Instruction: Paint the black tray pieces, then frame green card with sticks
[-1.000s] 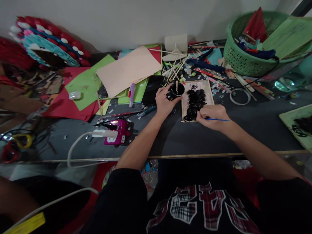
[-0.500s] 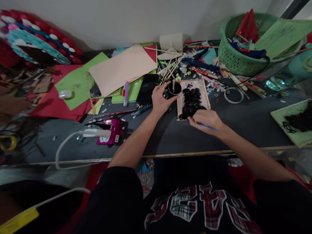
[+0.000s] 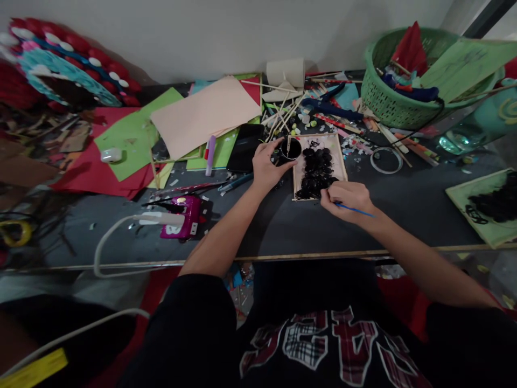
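Left hand: fingers curled round a dark cup.
Right hand: fingers pinching a thin blue handle.
Framed board: beside the cup; pieces look black (bare spots left, cannot tell).

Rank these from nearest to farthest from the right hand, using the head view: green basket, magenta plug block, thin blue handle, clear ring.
1. Thin blue handle: held in the right hand.
2. Clear ring: just beyond the hand, to its right.
3. Green basket: farther back, on the right.
4. Magenta plug block: well over to the left.
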The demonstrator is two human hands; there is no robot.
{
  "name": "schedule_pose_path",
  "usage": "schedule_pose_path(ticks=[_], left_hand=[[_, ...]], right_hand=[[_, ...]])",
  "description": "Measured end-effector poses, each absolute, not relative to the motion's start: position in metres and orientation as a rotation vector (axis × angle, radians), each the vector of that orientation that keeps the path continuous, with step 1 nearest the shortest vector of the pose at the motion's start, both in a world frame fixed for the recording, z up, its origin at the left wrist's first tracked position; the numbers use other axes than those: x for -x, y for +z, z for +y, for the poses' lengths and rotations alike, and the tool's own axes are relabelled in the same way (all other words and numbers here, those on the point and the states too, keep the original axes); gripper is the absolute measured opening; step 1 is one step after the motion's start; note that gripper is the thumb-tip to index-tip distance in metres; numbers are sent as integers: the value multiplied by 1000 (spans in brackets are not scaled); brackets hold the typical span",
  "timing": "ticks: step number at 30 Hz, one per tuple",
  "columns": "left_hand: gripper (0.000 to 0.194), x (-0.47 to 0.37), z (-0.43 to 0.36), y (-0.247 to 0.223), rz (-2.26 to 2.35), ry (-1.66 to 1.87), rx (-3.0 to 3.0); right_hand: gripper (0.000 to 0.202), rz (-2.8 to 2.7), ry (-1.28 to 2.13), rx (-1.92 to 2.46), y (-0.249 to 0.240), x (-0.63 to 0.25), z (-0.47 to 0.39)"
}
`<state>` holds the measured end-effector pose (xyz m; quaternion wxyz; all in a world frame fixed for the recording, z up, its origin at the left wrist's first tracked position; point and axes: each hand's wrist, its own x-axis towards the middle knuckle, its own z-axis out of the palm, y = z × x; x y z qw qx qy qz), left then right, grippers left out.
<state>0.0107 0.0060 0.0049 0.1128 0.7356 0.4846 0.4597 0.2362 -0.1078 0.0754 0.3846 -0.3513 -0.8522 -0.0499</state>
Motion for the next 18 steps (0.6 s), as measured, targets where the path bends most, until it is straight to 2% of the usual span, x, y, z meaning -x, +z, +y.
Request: schedule_pose_path(ticks=[5,9,11,15,18], left_hand=[[74,-10,3,7,1467,1381,-2137],[73,-12,-3,12,1464,1438,-2120],[72,-13,-5,14,1484,1460,-2121],[70,-12,-5,14,1532,1436,-2121],[71,-11,-4,12,1489,1407,-2117]], right_hand=[[38,-2098,173,937,81,-248,-88],[43,-1800,450,1061,82,-256,-73],[43,-1873,608,1018,82,-255,-69],[47,-2019,614,981,91,-266,-62],[51,-1715,621,1053,101,-283,-52]])
